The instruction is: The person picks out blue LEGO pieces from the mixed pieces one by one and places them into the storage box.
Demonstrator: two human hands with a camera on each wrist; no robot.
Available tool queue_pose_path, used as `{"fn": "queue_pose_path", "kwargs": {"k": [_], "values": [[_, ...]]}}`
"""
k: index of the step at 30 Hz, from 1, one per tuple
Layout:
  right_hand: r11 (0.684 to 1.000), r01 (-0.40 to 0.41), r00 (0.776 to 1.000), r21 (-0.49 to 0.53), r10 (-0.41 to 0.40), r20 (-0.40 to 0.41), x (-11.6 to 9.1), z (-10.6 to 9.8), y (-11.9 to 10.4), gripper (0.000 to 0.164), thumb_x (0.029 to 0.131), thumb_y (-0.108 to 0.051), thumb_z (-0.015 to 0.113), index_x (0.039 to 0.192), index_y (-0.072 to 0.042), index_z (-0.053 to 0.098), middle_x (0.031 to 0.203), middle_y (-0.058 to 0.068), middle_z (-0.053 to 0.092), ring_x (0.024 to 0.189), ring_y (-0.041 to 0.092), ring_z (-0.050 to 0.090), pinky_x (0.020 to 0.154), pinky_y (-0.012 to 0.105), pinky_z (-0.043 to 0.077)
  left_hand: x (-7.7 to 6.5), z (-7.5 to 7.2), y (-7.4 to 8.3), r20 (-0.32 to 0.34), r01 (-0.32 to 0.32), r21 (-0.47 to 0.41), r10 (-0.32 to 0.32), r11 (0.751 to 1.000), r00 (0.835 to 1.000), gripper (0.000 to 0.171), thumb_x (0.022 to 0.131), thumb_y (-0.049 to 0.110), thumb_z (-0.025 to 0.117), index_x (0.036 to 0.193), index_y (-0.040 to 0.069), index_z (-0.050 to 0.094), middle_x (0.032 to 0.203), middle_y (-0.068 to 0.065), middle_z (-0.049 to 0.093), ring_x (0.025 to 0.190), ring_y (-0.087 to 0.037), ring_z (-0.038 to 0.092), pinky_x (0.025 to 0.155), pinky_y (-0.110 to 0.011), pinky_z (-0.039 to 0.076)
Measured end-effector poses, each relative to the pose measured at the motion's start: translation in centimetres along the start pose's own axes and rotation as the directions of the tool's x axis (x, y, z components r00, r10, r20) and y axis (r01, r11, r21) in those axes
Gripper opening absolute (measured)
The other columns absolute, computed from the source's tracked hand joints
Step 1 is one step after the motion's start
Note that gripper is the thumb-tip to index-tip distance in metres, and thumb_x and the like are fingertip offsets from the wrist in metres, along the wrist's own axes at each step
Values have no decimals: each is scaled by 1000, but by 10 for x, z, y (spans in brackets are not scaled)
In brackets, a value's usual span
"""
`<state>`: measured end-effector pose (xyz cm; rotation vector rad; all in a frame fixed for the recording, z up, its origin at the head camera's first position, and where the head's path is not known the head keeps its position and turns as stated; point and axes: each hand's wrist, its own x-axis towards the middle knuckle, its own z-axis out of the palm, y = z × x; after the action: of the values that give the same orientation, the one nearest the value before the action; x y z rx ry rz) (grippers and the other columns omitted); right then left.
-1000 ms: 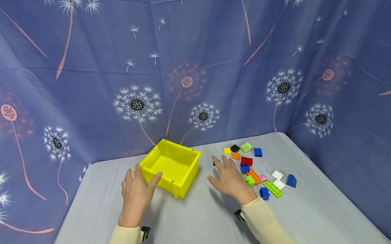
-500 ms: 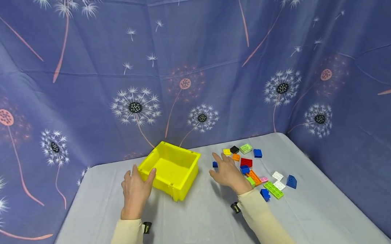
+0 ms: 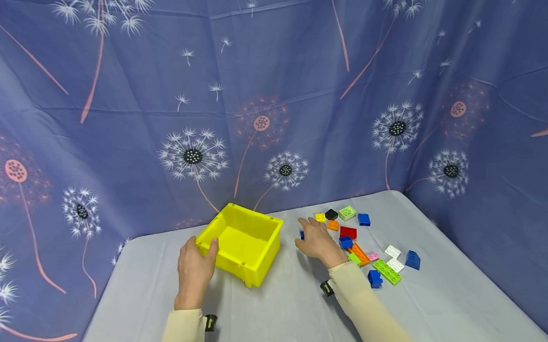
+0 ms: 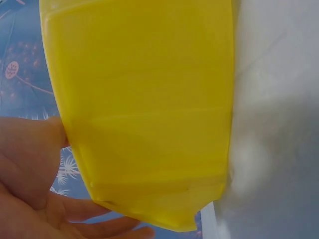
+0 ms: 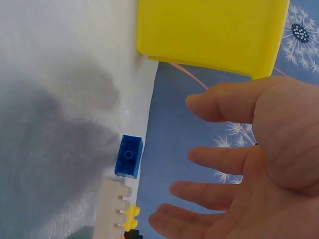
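A yellow plastic bin (image 3: pixel 232 262) sits left of centre on the table. My left hand (image 3: pixel 195 274) grips its near left corner, thumb at the rim and fingers along the outer side; the left wrist view shows the bin's wall (image 4: pixel 144 109) beside that hand (image 4: pixel 35 184). My right hand (image 3: pixel 320 243) hovers with fingers spread and nothing in them. Just beyond its fingertips lies a small blue toy brick (image 3: pixel 302 234), hollow underside showing in the right wrist view (image 5: pixel 128 157). A bright green brick (image 3: pixel 354 259) is partly covered by the right wrist.
Loose toy bricks spread over the right side: a red brick (image 3: pixel 348 232), an orange plate (image 3: pixel 359 254), a long green plate (image 3: pixel 387 271), white plates (image 3: pixel 395 264) and a blue sloped brick (image 3: pixel 412 260). A patterned blue curtain (image 3: pixel 270 89) hangs behind the table (image 3: pixel 271 319).
My left hand has closed onto the bin's corner from an open reach. My right hand has drawn its fingers slightly in near the small blue brick. The view has tilted a little.
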<state>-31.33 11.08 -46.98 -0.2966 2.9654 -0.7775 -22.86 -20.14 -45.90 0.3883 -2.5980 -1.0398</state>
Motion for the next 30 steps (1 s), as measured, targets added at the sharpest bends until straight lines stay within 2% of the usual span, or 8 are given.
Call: {"fn": "queue_pose_path", "kwargs": {"k": [5, 10, 15, 24, 30], "values": [[999, -11, 999, -31, 10, -37, 10, 9, 6, 60, 93, -20, 72, 148, -3, 53, 145, 23, 56, 133, 43, 50, 111, 58, 38, 1, 6, -2, -7, 28, -27, -28, 999, 1000, 72, 102, 42, 57, 149, -9, 40, 145, -34, 46, 131, -51, 47, 109, -62, 38], [998, -15, 999, -59, 12, -46, 15, 16, 8, 57, 90, -16, 72, 144, -3, 59, 137, 21, 63, 127, 40, 55, 108, 56, 39, 0, 8, -4, -10, 47, -48, -47, 998, 999, 70, 101, 39, 58, 149, -9, 40, 143, -33, 47, 127, -50, 50, 104, -63, 40], [998, -5, 998, -67, 0, -63, 17, 18, 10, 54, 87, -10, 69, 140, -3, 62, 134, 21, 64, 126, 37, 56, 109, 54, 35, 3, 9, -2, -24, 34, -57, -35, 998, 999, 69, 100, 39, 58, 148, -8, 42, 140, -32, 48, 122, -48, 52, 101, -62, 41], [997, -59, 997, -45, 57, -57, 21, 23, 11, 52, 87, -5, 66, 139, -5, 64, 134, 23, 62, 116, 43, 50, 96, 51, 45, 5, 6, -2, -17, 47, -50, -48, 998, 999, 68, 100, 39, 58, 148, -7, 42, 141, -32, 47, 125, -49, 50, 104, -62, 39], [995, -93, 995, -43, 92, -31, 22, 27, 14, 54, 88, -5, 65, 141, -9, 63, 137, 23, 57, 116, 44, 47, 93, 50, 49, 5, 6, -1, -1, 57, -58, -57, 997, 998, 69, 100, 40, 57, 148, -7, 42, 142, -31, 46, 125, -47, 50, 105, -62, 39]]}}
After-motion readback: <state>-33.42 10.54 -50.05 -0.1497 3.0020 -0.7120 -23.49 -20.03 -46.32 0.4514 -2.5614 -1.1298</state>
